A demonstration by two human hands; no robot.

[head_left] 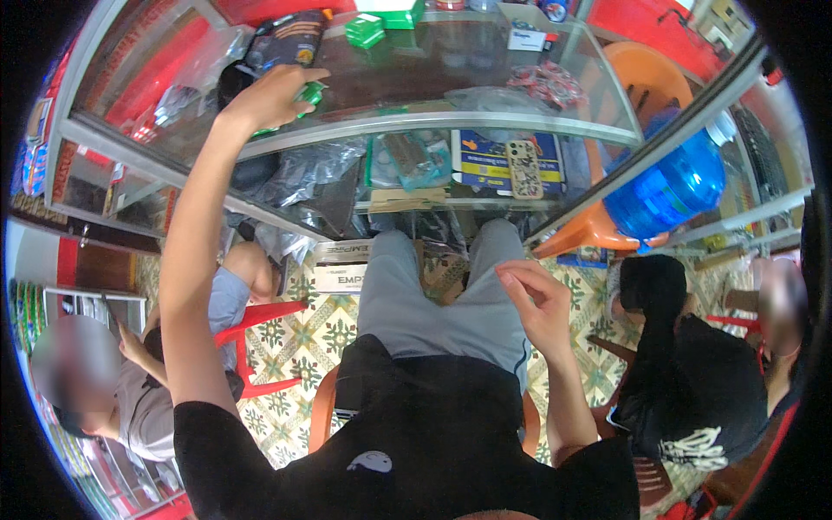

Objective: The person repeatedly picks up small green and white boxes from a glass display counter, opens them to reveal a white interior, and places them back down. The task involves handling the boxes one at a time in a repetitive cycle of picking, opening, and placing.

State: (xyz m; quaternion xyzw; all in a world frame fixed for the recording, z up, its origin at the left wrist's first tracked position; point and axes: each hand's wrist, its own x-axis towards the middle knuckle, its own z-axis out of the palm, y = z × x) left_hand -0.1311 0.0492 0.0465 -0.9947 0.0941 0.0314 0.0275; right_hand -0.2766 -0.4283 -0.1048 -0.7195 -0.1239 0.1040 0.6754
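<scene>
The small green pack point(309, 100) lies on the glass counter point(390, 82), just under the fingers of the left hand point(270, 100); it looks light and probably thin-walled, perhaps slick-surfaced and easily dented, so a gentle pinch across its narrow sides should suit it better than a hard squeeze from above. The left hand is part-curled over it with one finger stretched out, touching it by the look of things, though whether it actually grips I cannot tell. The right hand point(539, 303) hangs loosely half-open near the right thigh point(496, 269), empty
</scene>
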